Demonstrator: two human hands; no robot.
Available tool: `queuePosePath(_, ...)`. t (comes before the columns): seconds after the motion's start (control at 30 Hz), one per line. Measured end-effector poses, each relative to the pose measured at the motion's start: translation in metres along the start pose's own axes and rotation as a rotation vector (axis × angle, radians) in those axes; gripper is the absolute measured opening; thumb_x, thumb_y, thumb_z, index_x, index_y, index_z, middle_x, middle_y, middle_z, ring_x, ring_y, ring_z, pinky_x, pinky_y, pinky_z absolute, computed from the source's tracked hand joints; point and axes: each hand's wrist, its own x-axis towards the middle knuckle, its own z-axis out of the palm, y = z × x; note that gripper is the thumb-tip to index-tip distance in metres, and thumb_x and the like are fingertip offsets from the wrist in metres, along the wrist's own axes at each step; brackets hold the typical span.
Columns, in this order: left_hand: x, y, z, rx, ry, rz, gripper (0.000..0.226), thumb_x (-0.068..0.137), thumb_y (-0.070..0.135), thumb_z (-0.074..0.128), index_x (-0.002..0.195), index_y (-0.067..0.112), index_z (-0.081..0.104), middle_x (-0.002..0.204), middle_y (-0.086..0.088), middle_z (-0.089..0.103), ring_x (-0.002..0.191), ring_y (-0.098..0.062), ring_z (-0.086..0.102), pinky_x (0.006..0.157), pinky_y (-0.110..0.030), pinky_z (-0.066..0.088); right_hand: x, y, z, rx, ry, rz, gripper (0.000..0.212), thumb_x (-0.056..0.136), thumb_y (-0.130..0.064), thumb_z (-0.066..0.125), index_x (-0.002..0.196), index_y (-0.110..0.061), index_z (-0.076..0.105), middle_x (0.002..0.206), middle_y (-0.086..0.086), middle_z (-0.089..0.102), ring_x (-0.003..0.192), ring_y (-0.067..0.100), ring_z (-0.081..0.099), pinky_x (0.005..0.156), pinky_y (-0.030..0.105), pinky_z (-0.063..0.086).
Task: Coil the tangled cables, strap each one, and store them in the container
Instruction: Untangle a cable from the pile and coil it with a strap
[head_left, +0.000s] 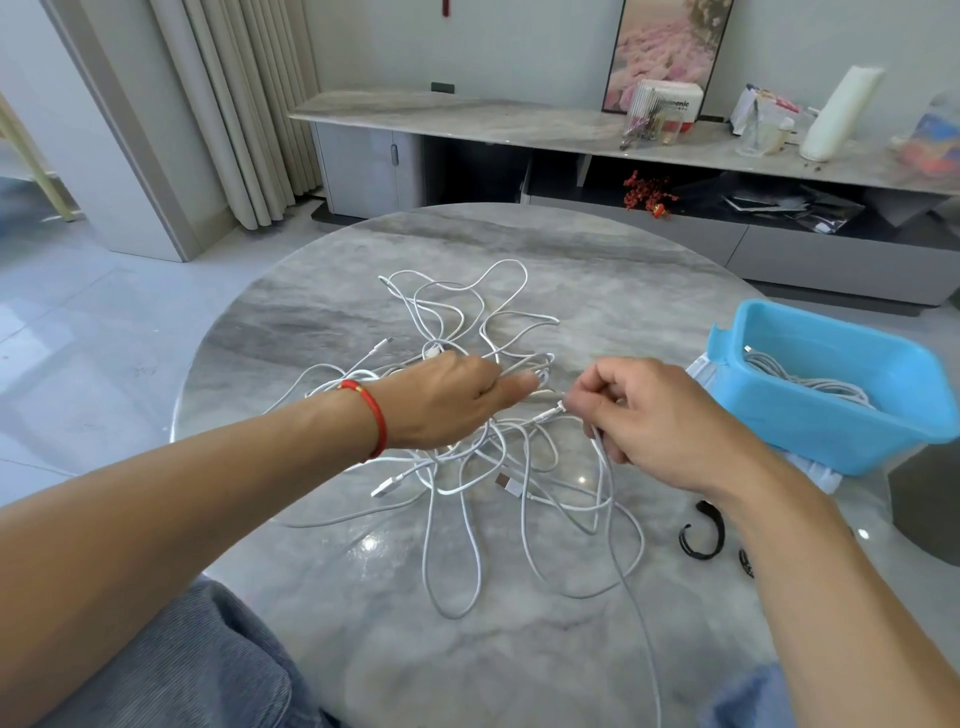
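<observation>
Grey marble-patterned stone makes up the round table (332, 322) in front of you, glossy enough to reflect ceiling lights near its front edge. At the far left, your left forearm reaches in across your denim-covered knee (208, 670), with a red cord bracelet (375, 415) around the wrist. Your left hand (447, 400) lies palm down over the middle of the tangled white cables (467, 467), fingers stretched toward the right and resting among the loops; whether those fingers actually pinch a strand is hidden beneath the hand, so I cannot tell.

The tangle spreads across the table's centre, with loose loops running toward the far side and long loops drooping toward you. Two plug ends lie free on the near side: one connector (385, 487) just below your left wrist and a flat USB plug (506, 484) a little to its right.

Your right hand (660, 421) is curled closed, thumb and forefinger pinching a cable end (553, 413) that points left toward your other hand's fingertips, while a strand of the same bundle hangs down from under your lower fingers.

Just beside your right wrist, on the table, lies a black strap (702, 535) curled into an open ring, with another dark piece partly hidden by your forearm. Farther right, the blue plastic container (831, 415) sits at the table's edge on top of something pale, and a coiled white cable (800, 376) already rests inside it.
</observation>
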Motion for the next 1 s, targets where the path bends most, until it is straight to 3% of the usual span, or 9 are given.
queuePosePath(0.07, 0.002, 0.002, 0.002, 0.013, 0.034, 0.042, 0.066, 0.088, 0.072, 0.022, 0.071, 0.011, 0.040, 0.069, -0.009, 0.053, 0.062, -0.021, 0.049, 0.059, -0.031, 0.035, 0.004, -0.001, 0.003, 0.065, 0.136, -0.009, 0.021, 0.101, -0.030, 0.063, 0.082, -0.020, 0.064, 0.057, 0.001, 0.069, 0.043, 0.009, 0.058, 0.052, 0.021, 0.047)
queuePosePath(0.13, 0.004, 0.005, 0.008, 0.010, 0.083, 0.082, 0.058, 0.095, 0.064, 0.029, 0.068, 0.014, 0.038, 0.064, -0.005, 0.049, 0.059, -0.020, 0.047, 0.060, -0.034, 0.033, 0.007, -0.001, 0.006, 0.184, 0.239, 0.014, 0.017, 0.100, -0.024, 0.065, 0.085, -0.018, 0.066, 0.057, 0.002, 0.069, 0.041, 0.010, 0.057, 0.047, 0.018, 0.045)
queuePosePath(0.27, 0.007, 0.005, 0.012, -0.145, 0.139, 0.073, 0.050, 0.101, 0.053, 0.037, 0.069, 0.014, 0.040, 0.062, 0.000, 0.048, 0.057, -0.016, 0.045, 0.061, -0.033, 0.035, 0.009, 0.001, 0.003, 0.438, 0.270, 0.058, 0.002, 0.099, -0.012, 0.067, 0.098, -0.013, 0.069, 0.063, 0.005, 0.070, 0.051, 0.016, 0.064, 0.057, 0.025, 0.053)
queuePosePath(0.4, 0.004, 0.006, 0.015, -0.432, 0.146, 0.072, 0.052, 0.102, 0.052, 0.039, 0.070, 0.013, 0.048, 0.052, 0.007, 0.049, 0.043, -0.010, 0.042, 0.049, -0.020, 0.037, 0.008, -0.003, 0.006, 0.628, 0.285, 0.027, 0.010, 0.101, -0.005, 0.062, 0.105, -0.010, 0.071, 0.065, 0.004, 0.068, 0.055, 0.013, 0.061, 0.059, 0.023, 0.053)
queuePosePath(0.5, 0.004, 0.010, 0.018, -0.665, 0.088, 0.045, 0.056, 0.101, 0.055, 0.039, 0.081, 0.006, 0.058, 0.056, -0.013, 0.052, 0.041, -0.019, 0.034, 0.045, -0.023, 0.034, 0.010, -0.008, 0.011, 0.787, 0.331, 0.011, 0.014, 0.103, -0.004, 0.058, 0.108, -0.006, 0.071, 0.064, 0.003, 0.064, 0.055, 0.009, 0.058, 0.058, 0.020, 0.051)
queuePosePath(0.6, 0.004, 0.018, 0.022, -0.940, -0.008, 0.055, 0.053, 0.103, 0.051, 0.038, 0.089, 0.000, 0.045, 0.082, -0.017, 0.070, 0.040, -0.018, 0.024, 0.043, -0.023, 0.027, 0.011, -0.014, 0.014, 0.871, 0.367, 0.007, 0.016, 0.105, -0.006, 0.055, 0.109, -0.009, 0.071, 0.063, -0.001, 0.062, 0.055, 0.009, 0.056, 0.060, 0.019, 0.052)
queuePosePath(0.67, 0.005, 0.022, 0.024, -1.057, -0.046, 0.057, 0.046, 0.103, 0.050, 0.037, 0.085, 0.009, 0.041, 0.065, -0.009, 0.060, 0.039, -0.014, 0.021, 0.042, -0.020, 0.023, 0.012, -0.017, 0.016, 0.913, 0.386, 0.002, 0.018, 0.105, -0.006, 0.054, 0.109, -0.010, 0.072, 0.065, -0.001, 0.062, 0.058, 0.009, 0.057, 0.062, 0.019, 0.052)
queuePosePath(0.83, 0.003, 0.026, 0.024, -1.084, -0.074, 0.107, 0.043, 0.103, 0.051, 0.032, 0.094, 0.011, 0.046, 0.060, 0.002, 0.027, 0.046, -0.010, 0.014, 0.042, -0.022, 0.016, 0.011, -0.020, 0.017, 0.927, 0.421, -0.011, 0.019, 0.106, -0.007, 0.053, 0.107, -0.013, 0.071, 0.071, 0.001, 0.065, 0.062, 0.011, 0.061, 0.066, 0.020, 0.055)
queuePosePath(1.0, -0.001, 0.025, 0.014, -0.856, -0.032, 0.159, 0.042, 0.097, 0.052, 0.041, 0.076, 0.016, 0.042, 0.053, 0.012, 0.036, 0.043, -0.006, 0.026, 0.040, -0.018, 0.026, 0.010, -0.021, 0.013, 1.112, 0.308, 0.011, 0.019, 0.106, -0.004, 0.052, 0.108, -0.009, 0.070, 0.078, 0.006, 0.063, 0.066, 0.011, 0.061, 0.066, 0.023, 0.055)
